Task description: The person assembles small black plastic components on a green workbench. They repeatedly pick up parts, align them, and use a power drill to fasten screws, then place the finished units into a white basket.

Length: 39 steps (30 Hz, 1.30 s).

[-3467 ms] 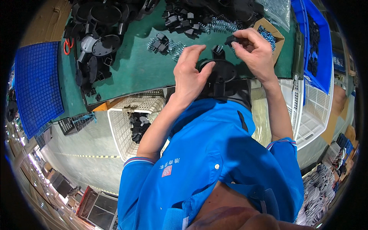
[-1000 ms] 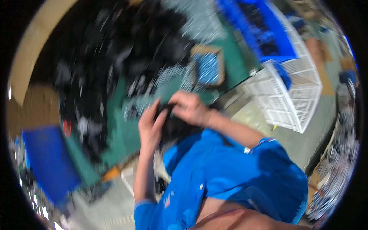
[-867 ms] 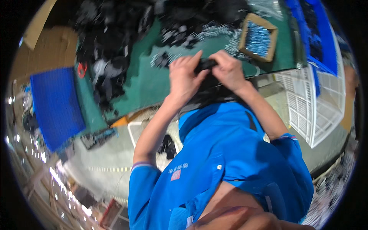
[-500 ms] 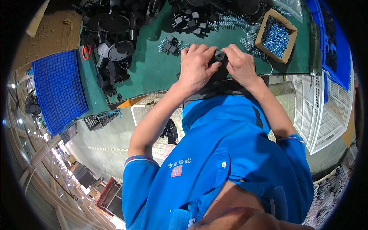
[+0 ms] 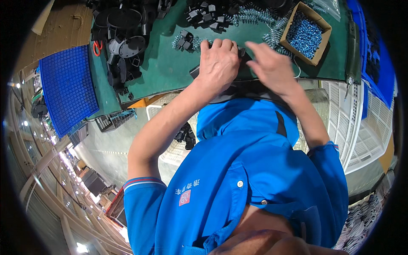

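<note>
At the table's near edge, my left hand (image 5: 219,63) is closed over a black plastic part (image 5: 194,71) whose ends show on both sides of the hand. Its middle is hidden under my fingers. Just to the right, my right hand (image 5: 272,67) is lifted off the part, fingers apart and a little blurred, with nothing seen in it. Beyond my left hand lie small black plastic blocks (image 5: 185,41) beside a few metal springs (image 5: 198,42). An open cardboard box (image 5: 321,46) of bluish screws (image 5: 304,36) stands beyond my right hand.
Large black round-topped plastic parts (image 5: 123,19) are heaped at the far left, near red-handled scissors (image 5: 97,48). More black blocks (image 5: 208,17) and springs (image 5: 255,16) lie at the back. A screwdriver (image 5: 350,80) hangs at the right edge, beside white baskets (image 5: 346,123) and a blue bin (image 5: 384,85).
My right hand has come off the black part and moved slightly right, its fingers opening. My left hand has turned further over the part and keeps its hold.
</note>
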Available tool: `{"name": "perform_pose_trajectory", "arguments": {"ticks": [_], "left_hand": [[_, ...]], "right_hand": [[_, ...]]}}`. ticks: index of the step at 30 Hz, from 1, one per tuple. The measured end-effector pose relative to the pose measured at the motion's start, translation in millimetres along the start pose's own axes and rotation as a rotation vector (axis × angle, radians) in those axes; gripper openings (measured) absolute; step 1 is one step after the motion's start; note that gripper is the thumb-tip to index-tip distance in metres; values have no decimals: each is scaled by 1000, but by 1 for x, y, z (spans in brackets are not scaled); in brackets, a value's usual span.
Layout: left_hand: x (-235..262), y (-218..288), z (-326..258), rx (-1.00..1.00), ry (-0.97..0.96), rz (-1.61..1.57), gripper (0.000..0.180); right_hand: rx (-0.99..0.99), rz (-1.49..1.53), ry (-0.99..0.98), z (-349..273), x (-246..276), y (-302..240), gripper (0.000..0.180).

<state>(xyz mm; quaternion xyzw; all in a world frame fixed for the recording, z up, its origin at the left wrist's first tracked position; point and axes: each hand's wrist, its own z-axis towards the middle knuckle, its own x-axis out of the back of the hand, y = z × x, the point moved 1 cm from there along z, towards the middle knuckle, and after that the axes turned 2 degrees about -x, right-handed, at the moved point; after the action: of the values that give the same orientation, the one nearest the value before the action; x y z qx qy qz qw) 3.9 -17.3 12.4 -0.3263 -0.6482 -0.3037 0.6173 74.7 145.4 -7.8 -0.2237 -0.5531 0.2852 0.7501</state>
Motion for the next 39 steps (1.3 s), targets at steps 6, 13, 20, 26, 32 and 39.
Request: {"name": "perform_pose_trajectory", "arguments": {"ticks": [6,13,20,26,32,39], "left_hand": [[-2,-3,-11,38,100,-140,38],[-7,-8,-6,-4,140,-167,36],[-13,-8,-8,6,146,-182,32],[-11,-6,-5,6,157,-187,30],[-13,-4,-5,27,142,-183,27],[-18,-3,-4,-2,273,-180,14]], "right_hand": [[-672,-866,318,-6,174,128,82],[-965,-608,-23,-23,182,198,89],[-555,691,569,-10,159,88,39],[-80,794,521,50,94,-14,30],[-222,922,514,71,48,-49,51],[-82,844,675,80,27,-55,55]]}}
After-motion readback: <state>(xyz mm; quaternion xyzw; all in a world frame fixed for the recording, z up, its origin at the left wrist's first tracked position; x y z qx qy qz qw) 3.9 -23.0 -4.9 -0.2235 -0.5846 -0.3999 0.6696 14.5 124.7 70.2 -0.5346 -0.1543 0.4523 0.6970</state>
